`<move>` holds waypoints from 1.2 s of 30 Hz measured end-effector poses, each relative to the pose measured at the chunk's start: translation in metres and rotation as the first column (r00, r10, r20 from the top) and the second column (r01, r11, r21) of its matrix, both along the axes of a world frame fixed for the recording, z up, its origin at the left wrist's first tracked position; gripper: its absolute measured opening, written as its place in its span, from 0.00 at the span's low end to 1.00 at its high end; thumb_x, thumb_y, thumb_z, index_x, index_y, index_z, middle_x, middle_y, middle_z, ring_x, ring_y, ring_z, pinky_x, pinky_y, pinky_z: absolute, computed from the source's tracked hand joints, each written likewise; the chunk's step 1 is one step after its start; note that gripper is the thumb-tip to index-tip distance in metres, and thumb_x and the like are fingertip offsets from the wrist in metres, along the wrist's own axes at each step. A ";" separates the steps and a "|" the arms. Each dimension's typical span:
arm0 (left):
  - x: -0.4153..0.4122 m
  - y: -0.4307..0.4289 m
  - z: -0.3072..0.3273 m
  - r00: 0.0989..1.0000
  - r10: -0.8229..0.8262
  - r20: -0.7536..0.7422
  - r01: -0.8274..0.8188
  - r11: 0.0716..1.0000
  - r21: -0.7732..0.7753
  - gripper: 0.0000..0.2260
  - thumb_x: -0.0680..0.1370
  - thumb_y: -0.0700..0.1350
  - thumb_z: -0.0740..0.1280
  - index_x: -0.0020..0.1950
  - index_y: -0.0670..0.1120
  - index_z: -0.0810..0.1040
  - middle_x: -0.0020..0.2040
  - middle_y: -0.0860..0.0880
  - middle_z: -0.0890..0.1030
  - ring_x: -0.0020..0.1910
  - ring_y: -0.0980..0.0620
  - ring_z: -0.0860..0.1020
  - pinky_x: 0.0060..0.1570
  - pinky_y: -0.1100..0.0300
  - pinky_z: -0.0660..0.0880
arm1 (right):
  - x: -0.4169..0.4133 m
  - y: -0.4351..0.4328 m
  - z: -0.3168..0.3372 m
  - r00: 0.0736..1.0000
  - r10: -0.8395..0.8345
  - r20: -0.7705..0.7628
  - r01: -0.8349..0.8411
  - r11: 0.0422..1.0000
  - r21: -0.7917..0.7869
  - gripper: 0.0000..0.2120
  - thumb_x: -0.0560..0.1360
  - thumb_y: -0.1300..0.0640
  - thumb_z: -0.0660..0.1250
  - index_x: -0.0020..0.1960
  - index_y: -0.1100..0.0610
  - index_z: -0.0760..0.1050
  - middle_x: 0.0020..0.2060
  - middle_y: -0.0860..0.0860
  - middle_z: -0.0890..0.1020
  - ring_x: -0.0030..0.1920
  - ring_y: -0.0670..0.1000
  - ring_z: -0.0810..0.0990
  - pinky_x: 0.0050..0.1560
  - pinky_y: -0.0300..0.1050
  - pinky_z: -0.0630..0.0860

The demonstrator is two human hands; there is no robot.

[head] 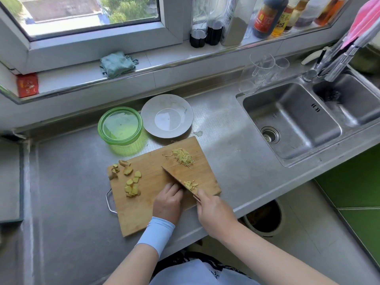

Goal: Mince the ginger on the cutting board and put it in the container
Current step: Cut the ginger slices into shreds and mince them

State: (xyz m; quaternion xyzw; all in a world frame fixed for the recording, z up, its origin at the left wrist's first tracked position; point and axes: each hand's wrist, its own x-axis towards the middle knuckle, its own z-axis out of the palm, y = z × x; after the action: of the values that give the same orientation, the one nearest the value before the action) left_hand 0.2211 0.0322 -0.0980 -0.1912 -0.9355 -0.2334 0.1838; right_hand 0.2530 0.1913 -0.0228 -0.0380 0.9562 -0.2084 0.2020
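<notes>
Ginger shreds (190,185) by knife (174,178), between hands (167,201)

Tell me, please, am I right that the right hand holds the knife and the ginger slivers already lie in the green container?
Not quite: the head view shows the ginger slivers lying on the cutting board, not in the green container. The right hand does hold the knife.

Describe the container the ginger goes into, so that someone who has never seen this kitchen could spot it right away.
Start at the stainless steel counter to the left of the double sink, where a bamboo cutting board lies. Just past the board's far left corner stands the round translucent green plastic container. Its neighbour on the right is a shallow grey plate; the container alone is green, see-through and deeper-walled.
</notes>
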 end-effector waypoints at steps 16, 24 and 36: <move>0.001 -0.001 -0.007 1.000 0.002 0.001 -0.002 1.000 0.009 0.08 0.75 0.36 0.66 0.39 0.44 0.81 0.40 0.48 0.80 0.39 0.45 0.76 0.31 0.53 0.75 | -0.008 -0.005 -0.001 1.000 0.001 -0.007 -0.001 1.000 0.012 0.07 0.84 0.53 0.54 0.59 0.54 0.66 0.39 0.56 0.78 0.41 0.62 0.79 0.35 0.48 0.65; 0.001 -0.003 -0.007 1.000 -0.003 0.017 0.003 1.000 0.005 0.09 0.75 0.35 0.64 0.41 0.43 0.83 0.43 0.47 0.83 0.43 0.46 0.80 0.33 0.54 0.77 | 0.017 0.020 0.007 0.999 0.001 0.039 0.001 0.999 -0.036 0.02 0.83 0.54 0.54 0.52 0.51 0.62 0.35 0.50 0.73 0.36 0.56 0.72 0.35 0.50 0.65; 0.001 -0.004 0.004 0.998 0.022 0.061 -0.024 0.999 0.033 0.06 0.68 0.37 0.66 0.35 0.46 0.79 0.36 0.51 0.78 0.38 0.48 0.72 0.29 0.58 0.69 | -0.020 -0.014 0.001 1.000 0.021 -0.009 -0.020 0.999 0.027 0.08 0.83 0.54 0.54 0.60 0.55 0.66 0.44 0.58 0.81 0.44 0.62 0.80 0.36 0.48 0.67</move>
State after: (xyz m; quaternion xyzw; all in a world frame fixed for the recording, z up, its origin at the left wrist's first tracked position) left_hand 0.2222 0.0285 -0.0940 -0.1701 -0.9388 -0.2524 0.1613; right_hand 0.2332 0.1774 -0.0218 -0.0459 0.9594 -0.1931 0.2003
